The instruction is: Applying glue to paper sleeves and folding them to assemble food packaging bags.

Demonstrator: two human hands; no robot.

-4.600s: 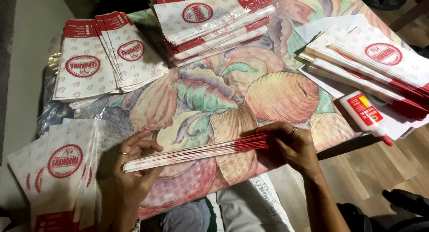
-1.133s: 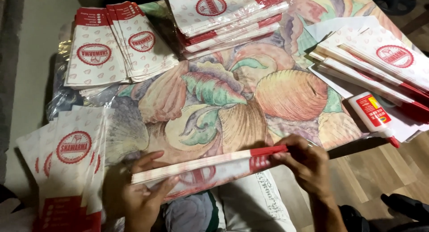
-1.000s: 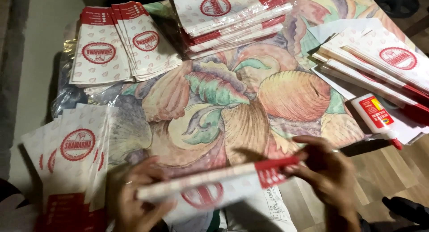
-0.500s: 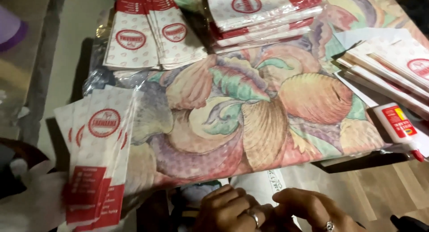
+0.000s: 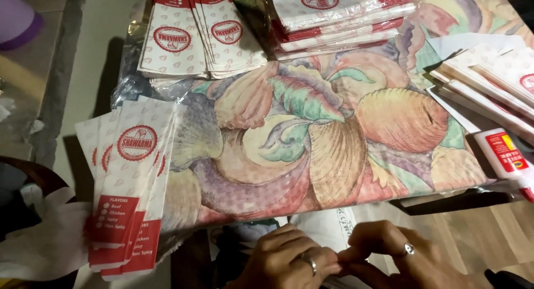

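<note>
Both hands meet at the bottom edge, below the table: the left hand [image 5: 289,258] and right hand [image 5: 389,255] have fingertips pinched together, though what they grip is hidden. The nearest paper sleeves [image 5: 130,183] overhang the shell-patterned tablecloth [image 5: 311,139]; they look thin, light and easily creased, best held by their flat edges

Warm, even indoor light; soft shadows at frame left; glare on plastic wrap [image 5: 339,30] at top; slight motion blur.

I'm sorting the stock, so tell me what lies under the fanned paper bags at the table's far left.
Under the fanned paper bags lies crinkled clear plastic wrap on the patterned tablecloth. Anything beneath the bags' middle is covered.
</note>
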